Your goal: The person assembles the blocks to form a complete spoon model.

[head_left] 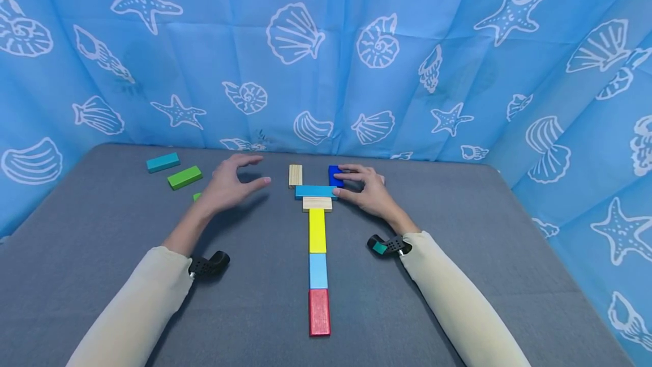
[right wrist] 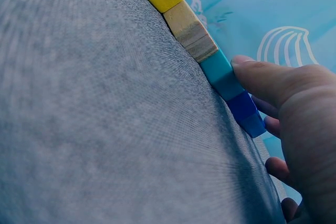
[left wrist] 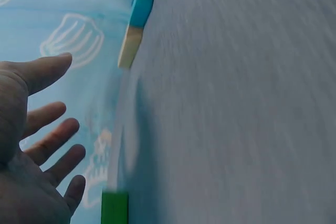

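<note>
Wooden blocks form a line on the grey cloth: a red block (head_left: 319,312), a light blue block (head_left: 318,271), a yellow block (head_left: 317,230) and a plain wood block (head_left: 317,204). Across the far end lies a teal block (head_left: 313,192). Beyond its left end stands another plain wood block (head_left: 295,175), beyond its right end a dark blue block (head_left: 334,175). My right hand (head_left: 368,188) has its thumb at the teal block's right end and fingers at the dark blue block. My left hand (head_left: 227,184) hovers with spread fingers, holding nothing.
Left of my left hand lie a loose teal block (head_left: 163,162), a green block (head_left: 185,178) and a second green block (head_left: 196,196) mostly hidden by that hand. A blue curtain (head_left: 204,61) with white shells hangs behind the table.
</note>
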`<state>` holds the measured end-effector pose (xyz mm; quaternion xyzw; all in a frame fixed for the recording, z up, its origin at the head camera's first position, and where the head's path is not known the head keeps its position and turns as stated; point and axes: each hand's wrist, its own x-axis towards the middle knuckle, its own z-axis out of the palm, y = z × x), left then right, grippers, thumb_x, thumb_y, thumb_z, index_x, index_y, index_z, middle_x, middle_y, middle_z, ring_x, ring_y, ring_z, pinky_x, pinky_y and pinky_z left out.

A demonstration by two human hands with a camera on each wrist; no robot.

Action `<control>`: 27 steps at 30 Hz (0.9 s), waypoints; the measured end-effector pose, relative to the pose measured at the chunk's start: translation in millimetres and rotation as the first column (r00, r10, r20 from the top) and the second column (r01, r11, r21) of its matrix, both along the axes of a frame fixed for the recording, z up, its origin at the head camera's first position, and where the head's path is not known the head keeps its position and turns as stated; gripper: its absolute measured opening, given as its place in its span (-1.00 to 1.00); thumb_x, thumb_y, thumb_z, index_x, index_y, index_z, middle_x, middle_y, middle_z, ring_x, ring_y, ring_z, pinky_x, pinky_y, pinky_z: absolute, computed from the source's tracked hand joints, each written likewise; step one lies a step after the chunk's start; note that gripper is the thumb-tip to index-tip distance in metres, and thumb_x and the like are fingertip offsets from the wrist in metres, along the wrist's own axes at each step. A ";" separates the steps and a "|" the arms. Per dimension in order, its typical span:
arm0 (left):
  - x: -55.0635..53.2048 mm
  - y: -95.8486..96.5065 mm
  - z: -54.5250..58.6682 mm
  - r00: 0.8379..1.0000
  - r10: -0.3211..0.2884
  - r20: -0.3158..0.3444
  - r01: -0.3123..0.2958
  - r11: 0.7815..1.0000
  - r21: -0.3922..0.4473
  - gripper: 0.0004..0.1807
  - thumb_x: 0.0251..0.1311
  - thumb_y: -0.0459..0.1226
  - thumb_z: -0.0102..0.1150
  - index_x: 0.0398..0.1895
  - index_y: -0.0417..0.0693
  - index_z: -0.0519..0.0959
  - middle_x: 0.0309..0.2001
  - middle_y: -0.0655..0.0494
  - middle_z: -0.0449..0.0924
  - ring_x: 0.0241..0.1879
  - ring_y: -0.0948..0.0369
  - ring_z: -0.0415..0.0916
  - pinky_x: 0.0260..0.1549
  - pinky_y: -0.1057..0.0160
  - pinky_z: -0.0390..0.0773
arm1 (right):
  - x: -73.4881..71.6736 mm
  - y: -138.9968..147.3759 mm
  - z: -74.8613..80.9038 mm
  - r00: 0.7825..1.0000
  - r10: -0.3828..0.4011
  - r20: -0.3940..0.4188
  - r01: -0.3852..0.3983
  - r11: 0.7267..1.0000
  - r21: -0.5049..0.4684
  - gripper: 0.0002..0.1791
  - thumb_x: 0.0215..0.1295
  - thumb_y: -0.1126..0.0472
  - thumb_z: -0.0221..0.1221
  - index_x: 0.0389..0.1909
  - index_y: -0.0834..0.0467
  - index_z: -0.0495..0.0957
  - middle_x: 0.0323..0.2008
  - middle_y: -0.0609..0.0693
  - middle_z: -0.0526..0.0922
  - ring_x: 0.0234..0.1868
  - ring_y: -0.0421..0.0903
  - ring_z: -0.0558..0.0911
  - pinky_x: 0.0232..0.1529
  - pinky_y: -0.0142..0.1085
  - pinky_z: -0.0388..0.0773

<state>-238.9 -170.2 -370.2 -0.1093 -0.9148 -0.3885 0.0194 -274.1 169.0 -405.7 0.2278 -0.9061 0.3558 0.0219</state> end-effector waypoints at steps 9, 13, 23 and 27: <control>20.3 -45.9 -1.9 1.000 -0.001 0.025 0.002 0.999 -0.048 -0.22 0.29 0.05 0.32 0.45 -0.18 0.38 0.43 -0.29 0.26 0.42 -0.26 0.16 0.28 -0.35 0.19 | -0.3 -0.1 -0.4 1.000 0.003 -0.001 -0.003 1.000 -0.006 -0.50 0.30 0.03 0.38 0.22 0.11 0.64 0.39 0.04 0.44 0.42 0.15 0.24 0.32 0.21 -0.09; 28.3 -58.4 -3.3 0.999 -0.010 0.037 0.013 0.996 -0.087 -0.15 0.26 0.09 0.34 0.48 -0.18 0.33 0.43 -0.31 0.26 0.39 -0.27 0.20 0.26 -0.36 0.21 | 0.4 0.0 -0.4 1.000 0.004 -0.004 -0.004 1.000 -0.007 -0.49 0.30 0.03 0.39 0.22 0.12 0.64 0.39 0.05 0.44 0.42 0.16 0.24 0.31 0.22 -0.08; 35.7 -77.0 -4.6 0.997 -0.053 0.056 0.062 0.983 -0.173 -0.08 0.24 0.10 0.36 0.49 -0.27 0.29 0.42 -0.41 0.25 0.43 -0.33 0.12 0.28 -0.37 0.15 | 0.6 0.6 0.0 1.000 0.006 -0.012 -0.006 1.000 -0.009 -0.50 0.28 0.04 0.40 0.21 0.11 0.64 0.39 0.04 0.45 0.42 0.14 0.25 0.32 0.21 -0.08; 36.7 -83.5 -4.0 0.997 -0.055 0.062 0.066 0.982 -0.179 -0.12 0.21 0.07 0.40 0.44 -0.28 0.36 0.40 -0.43 0.28 0.43 -0.35 0.08 0.27 -0.39 0.14 | 0.1 0.5 -0.2 1.000 0.007 -0.015 -0.007 1.000 -0.011 -0.50 0.28 0.03 0.40 0.21 0.10 0.65 0.38 0.03 0.46 0.43 0.13 0.25 0.33 0.22 -0.08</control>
